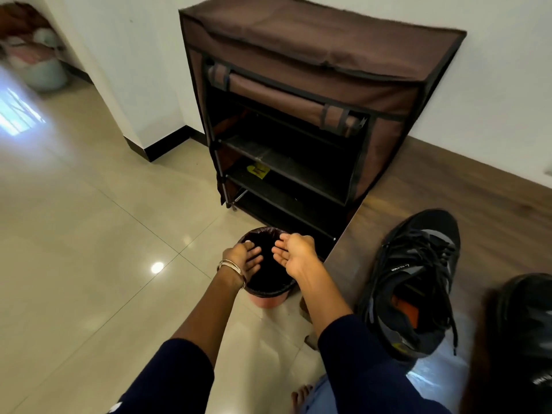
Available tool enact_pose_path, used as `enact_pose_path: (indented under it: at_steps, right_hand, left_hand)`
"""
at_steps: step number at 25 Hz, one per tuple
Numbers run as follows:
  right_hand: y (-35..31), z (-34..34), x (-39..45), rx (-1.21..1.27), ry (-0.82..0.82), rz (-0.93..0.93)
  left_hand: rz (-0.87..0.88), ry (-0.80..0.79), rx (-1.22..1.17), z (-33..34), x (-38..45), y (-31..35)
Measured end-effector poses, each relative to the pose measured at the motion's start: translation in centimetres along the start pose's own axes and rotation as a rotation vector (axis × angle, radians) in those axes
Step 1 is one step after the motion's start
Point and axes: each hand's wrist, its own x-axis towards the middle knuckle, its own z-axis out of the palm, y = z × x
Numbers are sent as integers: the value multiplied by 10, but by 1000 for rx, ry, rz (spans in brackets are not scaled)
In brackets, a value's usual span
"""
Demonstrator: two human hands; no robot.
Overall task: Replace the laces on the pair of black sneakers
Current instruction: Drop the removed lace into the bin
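1. one left hand (243, 258), fingers straight, empty, over one lined bin (265, 289).
2. one right hand (294, 253), palm up, fingers loose, empty, over that bin.
3. two black sneakers on the table (493, 210): laced sneaker (412, 282), then blurred sneaker (528, 333).

A glossy beige tiled floor (89, 234) fills the left and middle of the scene, with pale grout lines and bright light reflections. Directly on it, near the middle, stands a small round pink bin lined with a dark plastic bag (265, 295). Just beyond the bin, against the far white wall, stands a brown fabric-covered shoe rack with black shelves (313, 94). To the right runs a dark brown wood-grain desk (448, 186). On it lies a black laced sneaker with grey panels and an orange insole (418, 282), and at the near right edge a second black sneaker (528, 333), partly blurred.
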Motion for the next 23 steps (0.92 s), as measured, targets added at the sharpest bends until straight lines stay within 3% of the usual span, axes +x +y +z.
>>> enact_pose_path:
  at_steps: [6,10,13,18,23]
  right_hand:
    - [-56,-46,-115,126,-105,-323]
    - [-78,-124,-181,181,-46,-586]
    - [-82,-199,-205,136,115,-735]
    - [-87,-329,-208,61,408,-826]
    - [-103,-461,-165,-355,904,-677]
  left_hand:
    - [378,-33,46,48,-109,30]
    - [724,-74,163,103,-187,11]
    - [877,-181,249,153,-232,-22]
    - [1029,-418,475,245,-267,-83]
    - [1141,-518,756,326,-273,-126]
